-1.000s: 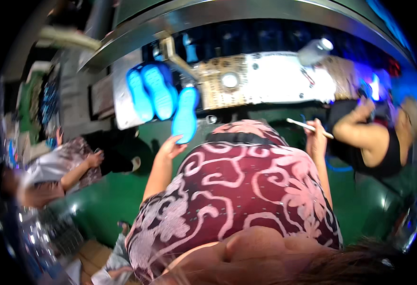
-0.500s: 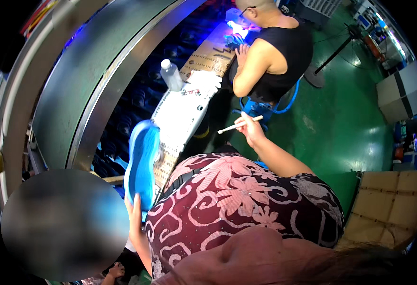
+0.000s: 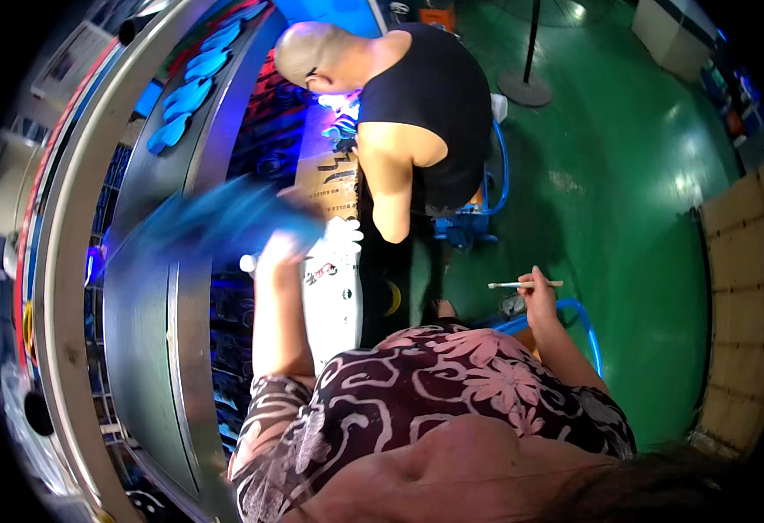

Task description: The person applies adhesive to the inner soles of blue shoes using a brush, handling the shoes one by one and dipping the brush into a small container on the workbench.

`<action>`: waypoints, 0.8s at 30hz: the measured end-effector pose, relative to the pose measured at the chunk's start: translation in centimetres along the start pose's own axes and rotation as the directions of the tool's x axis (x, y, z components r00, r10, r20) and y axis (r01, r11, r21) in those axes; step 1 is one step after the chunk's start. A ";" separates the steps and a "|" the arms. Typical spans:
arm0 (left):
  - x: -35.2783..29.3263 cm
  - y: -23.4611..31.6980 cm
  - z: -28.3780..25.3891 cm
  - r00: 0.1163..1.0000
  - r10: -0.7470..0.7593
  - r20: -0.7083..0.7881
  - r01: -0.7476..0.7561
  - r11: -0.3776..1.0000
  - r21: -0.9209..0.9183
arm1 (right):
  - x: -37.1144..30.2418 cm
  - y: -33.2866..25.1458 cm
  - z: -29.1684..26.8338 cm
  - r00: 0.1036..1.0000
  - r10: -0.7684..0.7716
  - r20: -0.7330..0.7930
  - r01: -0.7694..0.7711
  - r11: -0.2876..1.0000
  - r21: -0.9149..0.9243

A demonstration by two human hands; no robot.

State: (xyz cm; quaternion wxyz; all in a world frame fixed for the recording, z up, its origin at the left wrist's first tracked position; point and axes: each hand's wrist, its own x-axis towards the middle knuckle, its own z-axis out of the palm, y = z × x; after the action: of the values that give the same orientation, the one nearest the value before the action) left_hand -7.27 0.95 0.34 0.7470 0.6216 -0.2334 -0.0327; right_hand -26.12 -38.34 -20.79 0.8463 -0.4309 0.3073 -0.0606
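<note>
My left hand [image 3: 284, 248] is raised over the near side of the conveyor, closed on a blue shoe sole [image 3: 225, 218]. The sole is smeared by motion and reaches out leftward across the belt. Off to the right, above the green floor, my right hand [image 3: 539, 298] pinches a thin pale-handled brush [image 3: 508, 285], its tip pointing left. Below my left hand lies a white printed sheet [image 3: 330, 305] on the narrow bench, with a white glove [image 3: 343, 237] at its far end.
A metal-edged conveyor belt [image 3: 142, 322] runs along the left, several blue soles [image 3: 195, 83] lying on its far part. A co-worker in a black tank top [image 3: 425, 113] bends over the bench ahead, beside a bright violet light. Brown cartons [image 3: 743, 296] line the right.
My left hand has lifted the blue sole from beside my body, forward and over toward the conveyor. My right hand, still with the brush, has shifted right and nearer. The view has turned leftward.
</note>
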 end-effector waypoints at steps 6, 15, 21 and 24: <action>-4.5 -12.8 -3.1 0.745 -0.631 -0.218 0.638 0.576 0.511 | 0.1 0.9 -0.1 1.000 0.014 -0.017 -0.013 1.000 0.016; -28.5 2.4 -2.0 0.730 -0.518 -0.446 0.608 0.791 0.076 | 0.3 -3.9 7.6 0.951 0.046 0.307 -0.006 0.992 -0.128; -43.1 8.7 5.0 0.444 -0.503 -0.742 0.446 0.842 -0.304 | -2.8 -0.9 16.1 0.830 0.290 0.476 -0.152 0.940 -0.306; -44.4 9.5 6.1 0.405 -0.544 -0.735 0.461 0.815 -0.350 | -4.4 0.8 18.3 0.764 0.355 0.538 -0.152 0.911 -0.385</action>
State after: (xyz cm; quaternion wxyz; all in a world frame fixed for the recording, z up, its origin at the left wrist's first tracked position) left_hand -51.44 12.58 -3.66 0.7501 0.5710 0.3331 0.0206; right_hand -19.25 -23.59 -11.28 0.8186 -0.5121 0.0867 0.2451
